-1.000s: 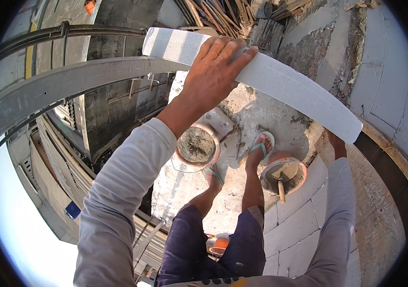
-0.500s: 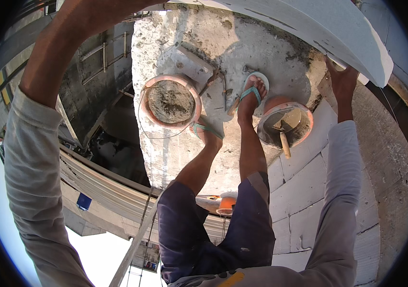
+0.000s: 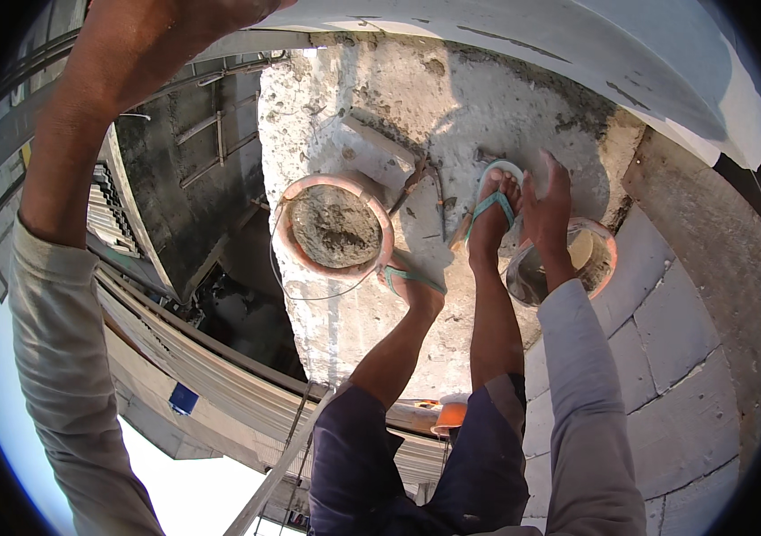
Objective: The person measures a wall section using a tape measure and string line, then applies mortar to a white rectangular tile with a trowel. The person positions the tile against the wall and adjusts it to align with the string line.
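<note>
My right hand (image 3: 548, 210) hangs over the near edge of an orange bucket (image 3: 611, 255) with grey mortar residue inside. Its thumb and fingers stand apart with nothing between them. The hand and forearm cover part of the bucket, and no trowel shows in it. At the upper left, my left hand (image 3: 188, 22) reaches up beside a long pale block surface (image 3: 523, 40); its fingers are mostly cut off by the top edge, so its grip is hidden. A second bucket (image 3: 336, 223), full of wet mortar, stands left of my feet.
I stand in sandals on a rough concrete ledge (image 3: 345, 344). A deep drop (image 3: 238, 295) lies to its left. A brick-shaped block (image 3: 380, 143) and a hammer-like tool (image 3: 439, 201) lie ahead. White block masonry (image 3: 666, 357) borders the right side.
My right hand has left the pale block's right underside and come down and left to the bucket. My left arm stays raised. The view has shifted a little.
</note>
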Motion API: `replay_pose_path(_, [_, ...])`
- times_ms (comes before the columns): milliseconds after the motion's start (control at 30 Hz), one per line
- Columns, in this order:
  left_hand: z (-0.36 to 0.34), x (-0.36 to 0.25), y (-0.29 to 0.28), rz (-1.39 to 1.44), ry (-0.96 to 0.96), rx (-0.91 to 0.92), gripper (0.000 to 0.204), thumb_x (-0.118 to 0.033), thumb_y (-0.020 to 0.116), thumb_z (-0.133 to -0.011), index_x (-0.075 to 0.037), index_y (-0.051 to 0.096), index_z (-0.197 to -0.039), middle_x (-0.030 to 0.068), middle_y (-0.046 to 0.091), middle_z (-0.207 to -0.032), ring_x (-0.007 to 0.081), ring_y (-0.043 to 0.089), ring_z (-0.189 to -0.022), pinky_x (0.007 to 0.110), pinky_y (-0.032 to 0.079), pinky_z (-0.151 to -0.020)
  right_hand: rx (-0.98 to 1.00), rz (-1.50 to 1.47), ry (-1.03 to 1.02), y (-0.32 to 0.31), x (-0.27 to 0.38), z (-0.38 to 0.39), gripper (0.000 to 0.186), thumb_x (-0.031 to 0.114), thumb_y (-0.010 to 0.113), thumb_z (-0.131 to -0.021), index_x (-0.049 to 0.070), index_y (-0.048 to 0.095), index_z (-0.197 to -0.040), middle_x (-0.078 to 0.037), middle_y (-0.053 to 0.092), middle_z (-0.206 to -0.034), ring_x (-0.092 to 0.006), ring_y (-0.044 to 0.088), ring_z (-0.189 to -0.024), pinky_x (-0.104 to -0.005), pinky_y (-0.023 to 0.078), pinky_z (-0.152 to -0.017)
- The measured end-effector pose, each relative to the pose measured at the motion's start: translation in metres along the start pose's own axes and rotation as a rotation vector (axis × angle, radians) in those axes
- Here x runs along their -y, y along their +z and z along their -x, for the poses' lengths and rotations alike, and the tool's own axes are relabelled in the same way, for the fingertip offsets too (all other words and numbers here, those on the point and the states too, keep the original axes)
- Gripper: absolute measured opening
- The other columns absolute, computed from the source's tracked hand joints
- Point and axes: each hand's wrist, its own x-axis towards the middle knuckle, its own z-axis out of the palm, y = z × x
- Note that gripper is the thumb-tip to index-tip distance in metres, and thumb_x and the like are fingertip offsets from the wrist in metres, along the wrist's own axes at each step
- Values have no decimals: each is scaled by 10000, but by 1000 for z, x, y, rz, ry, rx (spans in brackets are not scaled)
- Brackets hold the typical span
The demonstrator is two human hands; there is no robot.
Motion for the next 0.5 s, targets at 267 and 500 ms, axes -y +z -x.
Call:
replay_pose_path(267, [-5,17,12,-93,-30,16,884,-254,886,-770,-99,432,-1512,153,504,-1445,342,464,-1374,477,374,-1203,26,39,124,0,1,33,239,133,568,-1029,2,624,-1221,-204,648,-1162,-340,661,-1070,-423,526,-926])
replay_pose_path(500, [0,15,9,-35,-52,30,841,-226,899,-744,-72,479,-1456,155,550,-1361,350,511,-1308,495,421,-1137,222,-371,322,4,54,134,213,165,573,-1029,12,641,-1161,-195,685,-1074,-374,691,-1003,-456,541,-869])
